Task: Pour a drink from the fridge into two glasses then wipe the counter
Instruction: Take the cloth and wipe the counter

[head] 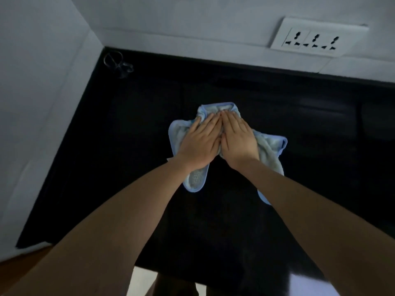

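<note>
Right, I'm looking down on the black counter (245, 221) and both hands are flat on the light blue cloth (270, 152) near the middle of the view; the left hand (199, 142) lies palm down, fingers straight and close together, pointing toward one o'clock; the right hand (238, 139) mirrors it, fingers straight, pointing toward eleven o'clock; their fingertips meet at the cloth's far edge and the two hands touch along their inner sides, pressing the cloth onto the counter; the cloth is bunched, with a flap trailing out at seven o'clock under the left wrist and another at five o'clock beside the right forearm; at ten o'clock, in the counter's far corner by the wall, I see something clear, glass by the look, too blurred to name; at one o'clock a white socket plate (316, 37) sits on the wall (192, 20).
</note>
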`<state>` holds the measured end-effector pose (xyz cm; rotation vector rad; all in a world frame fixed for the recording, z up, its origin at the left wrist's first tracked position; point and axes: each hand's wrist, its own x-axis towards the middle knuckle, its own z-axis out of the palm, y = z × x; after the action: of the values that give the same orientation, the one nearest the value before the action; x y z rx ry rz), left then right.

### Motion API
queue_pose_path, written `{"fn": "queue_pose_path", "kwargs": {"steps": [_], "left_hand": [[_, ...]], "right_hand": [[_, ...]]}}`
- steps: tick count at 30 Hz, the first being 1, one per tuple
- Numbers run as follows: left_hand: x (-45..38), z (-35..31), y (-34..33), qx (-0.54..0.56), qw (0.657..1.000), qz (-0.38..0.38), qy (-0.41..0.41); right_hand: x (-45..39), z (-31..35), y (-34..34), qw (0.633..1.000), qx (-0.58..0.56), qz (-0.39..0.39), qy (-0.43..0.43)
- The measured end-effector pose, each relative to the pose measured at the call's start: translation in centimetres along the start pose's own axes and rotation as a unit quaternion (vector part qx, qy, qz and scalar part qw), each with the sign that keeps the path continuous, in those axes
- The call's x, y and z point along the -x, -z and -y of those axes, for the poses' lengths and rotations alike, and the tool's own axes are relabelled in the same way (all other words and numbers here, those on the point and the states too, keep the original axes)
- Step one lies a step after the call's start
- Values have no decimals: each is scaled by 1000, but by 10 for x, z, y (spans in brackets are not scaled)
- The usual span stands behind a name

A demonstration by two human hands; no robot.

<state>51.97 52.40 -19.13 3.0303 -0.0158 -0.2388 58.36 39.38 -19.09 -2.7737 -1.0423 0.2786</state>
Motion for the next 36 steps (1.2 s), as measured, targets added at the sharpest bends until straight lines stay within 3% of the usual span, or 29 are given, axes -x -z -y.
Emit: {"fn": "queue_pose_path", "kwargs": {"steps": [8,18,23,36], "left_hand": [[-66,30,11,-9,1000,-13,-12],[-66,26,10,-22,999,-29,16],[-21,15,3,-19,999,-37,-31],[189,-56,-30,-6,995,-36,-98]], "right_hand": [[-68,-20,6,999,-26,-28,-14],[-72,-22,3,998,-3,-53,-19],[-19,-5,-6,998,1,-45,-38],[207,69,-33,999,-6,-11,-39]]}}
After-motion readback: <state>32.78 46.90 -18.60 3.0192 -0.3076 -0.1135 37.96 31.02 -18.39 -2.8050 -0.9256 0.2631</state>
